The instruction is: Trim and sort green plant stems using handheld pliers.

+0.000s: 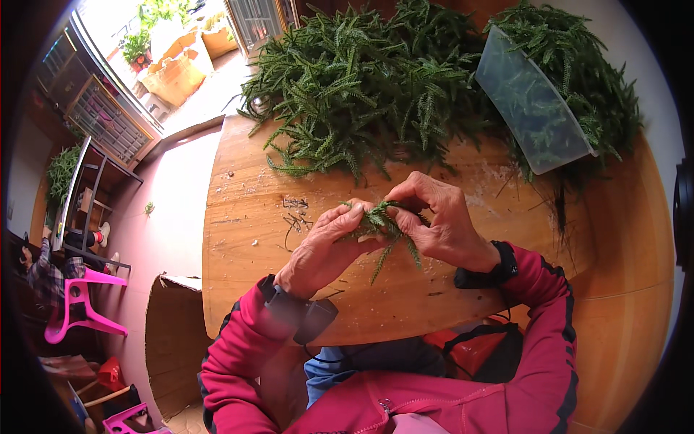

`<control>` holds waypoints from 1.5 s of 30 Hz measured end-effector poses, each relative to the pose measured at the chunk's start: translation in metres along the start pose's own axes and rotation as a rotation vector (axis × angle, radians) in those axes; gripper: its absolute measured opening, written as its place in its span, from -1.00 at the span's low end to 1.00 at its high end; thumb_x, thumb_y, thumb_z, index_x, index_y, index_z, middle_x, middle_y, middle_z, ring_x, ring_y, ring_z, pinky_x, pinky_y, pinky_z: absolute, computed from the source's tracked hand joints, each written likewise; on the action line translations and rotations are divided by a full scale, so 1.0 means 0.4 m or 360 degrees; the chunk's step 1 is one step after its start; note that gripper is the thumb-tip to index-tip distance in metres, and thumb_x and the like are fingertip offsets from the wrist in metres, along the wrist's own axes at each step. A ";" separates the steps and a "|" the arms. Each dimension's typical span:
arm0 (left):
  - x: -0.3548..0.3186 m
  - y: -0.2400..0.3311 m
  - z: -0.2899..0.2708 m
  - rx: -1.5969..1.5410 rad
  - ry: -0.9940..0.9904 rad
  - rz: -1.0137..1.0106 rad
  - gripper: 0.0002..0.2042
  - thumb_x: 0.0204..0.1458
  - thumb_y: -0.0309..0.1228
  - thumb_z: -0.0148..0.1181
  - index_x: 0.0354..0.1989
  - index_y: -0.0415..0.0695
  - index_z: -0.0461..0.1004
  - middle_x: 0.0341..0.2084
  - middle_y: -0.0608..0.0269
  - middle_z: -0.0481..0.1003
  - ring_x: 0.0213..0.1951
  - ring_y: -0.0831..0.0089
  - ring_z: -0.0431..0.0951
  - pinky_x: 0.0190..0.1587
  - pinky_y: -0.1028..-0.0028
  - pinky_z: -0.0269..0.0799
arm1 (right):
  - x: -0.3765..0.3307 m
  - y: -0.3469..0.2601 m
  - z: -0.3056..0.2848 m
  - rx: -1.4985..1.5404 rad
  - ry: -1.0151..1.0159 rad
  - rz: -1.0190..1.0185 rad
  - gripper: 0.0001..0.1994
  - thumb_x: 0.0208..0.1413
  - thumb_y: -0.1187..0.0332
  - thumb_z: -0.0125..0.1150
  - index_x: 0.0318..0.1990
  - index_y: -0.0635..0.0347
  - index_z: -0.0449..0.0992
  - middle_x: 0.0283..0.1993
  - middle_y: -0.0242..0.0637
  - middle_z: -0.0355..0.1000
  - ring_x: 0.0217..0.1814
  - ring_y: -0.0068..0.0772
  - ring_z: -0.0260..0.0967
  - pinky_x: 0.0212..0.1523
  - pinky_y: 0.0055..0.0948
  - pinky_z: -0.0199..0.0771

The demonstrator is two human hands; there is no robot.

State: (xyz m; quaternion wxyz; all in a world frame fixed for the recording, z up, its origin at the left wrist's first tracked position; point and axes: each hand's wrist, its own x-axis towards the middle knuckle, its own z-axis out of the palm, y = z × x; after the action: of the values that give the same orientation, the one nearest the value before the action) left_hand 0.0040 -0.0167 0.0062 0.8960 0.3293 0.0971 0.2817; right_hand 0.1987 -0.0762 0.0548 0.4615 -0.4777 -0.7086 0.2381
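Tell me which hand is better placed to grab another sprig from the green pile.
Right, probably. The right hand sits nearer the heap of green fern-like sprigs; the left hand lies lower, both pinching one small green sprig.

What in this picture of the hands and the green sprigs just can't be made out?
- Head view: the middle of the green sprig is covered by the fingers of the left hand and right hand.
- The far side of the pile of green sprigs is cut off by the top edge.
- What lies inside the clear plastic tub is blurred by its cloudy wall.
- The small dark bits on the wooden table are too small to tell.
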 end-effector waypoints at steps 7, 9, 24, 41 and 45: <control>-0.004 0.020 -0.019 0.0117 -0.0375 -0.0030 -0.76 0.18 -0.40 0.00 -0.03 -0.21 0.43 -0.14 0.23 0.46 -0.03 0.41 0.44 0.06 0.36 0.35 | -0.007 -0.008 0.005 -0.0015 -0.0017 -0.0129 -0.82 -0.04 0.71 0.20 -0.27 0.29 0.47 -0.40 -0.27 0.38 -0.36 -0.44 0.43 -0.35 -0.50 0.42; -0.010 0.026 -0.016 0.0447 -0.0337 0.0076 -0.76 0.15 -0.44 0.00 -0.06 -0.25 0.45 -0.16 0.23 0.45 -0.07 0.41 0.44 0.07 0.39 0.34 | -0.005 -0.007 0.007 -0.0047 -0.0006 -0.0216 -0.81 -0.05 0.72 0.20 -0.29 0.28 0.46 -0.41 -0.27 0.36 -0.37 -0.42 0.42 -0.37 -0.49 0.41; -0.022 0.034 -0.003 0.1429 -0.0255 0.0374 -0.61 -0.07 -0.57 0.32 -0.03 -0.21 0.40 -0.13 0.07 0.50 -0.12 0.19 0.54 -0.10 0.32 0.48 | 0.007 0.015 0.004 -0.0232 -0.0089 -0.0390 -0.69 -0.07 0.72 0.16 -0.13 0.23 0.53 -0.43 -0.27 0.33 -0.41 -0.32 0.35 -0.42 -0.44 0.35; -0.011 0.000 -0.002 0.0466 0.0120 -0.0291 -0.83 0.27 -0.44 -0.06 -0.07 -0.25 0.36 -0.21 0.22 0.47 -0.15 0.45 0.49 -0.03 0.45 0.43 | -0.013 0.021 0.023 -0.0435 -0.0099 -0.0359 -0.78 -0.11 0.72 0.15 -0.25 0.32 0.44 -0.43 -0.17 0.30 -0.43 -0.16 0.36 -0.46 -0.33 0.37; -0.005 -0.005 0.022 0.0561 0.0293 -0.0338 -0.84 0.26 -0.47 -0.08 -0.09 -0.24 0.37 -0.22 0.24 0.47 -0.18 0.46 0.50 -0.07 0.47 0.45 | -0.026 0.014 0.025 -0.0582 -0.0193 -0.0274 -0.77 -0.12 0.71 0.14 -0.25 0.32 0.42 -0.41 -0.15 0.30 -0.40 -0.09 0.39 -0.44 -0.28 0.40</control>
State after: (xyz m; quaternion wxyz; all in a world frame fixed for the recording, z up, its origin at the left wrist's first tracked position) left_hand 0.0066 -0.0238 0.0116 0.8366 0.4416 0.2601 0.1935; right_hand 0.1938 -0.0821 0.0415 0.3422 -0.4758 -0.8048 0.0936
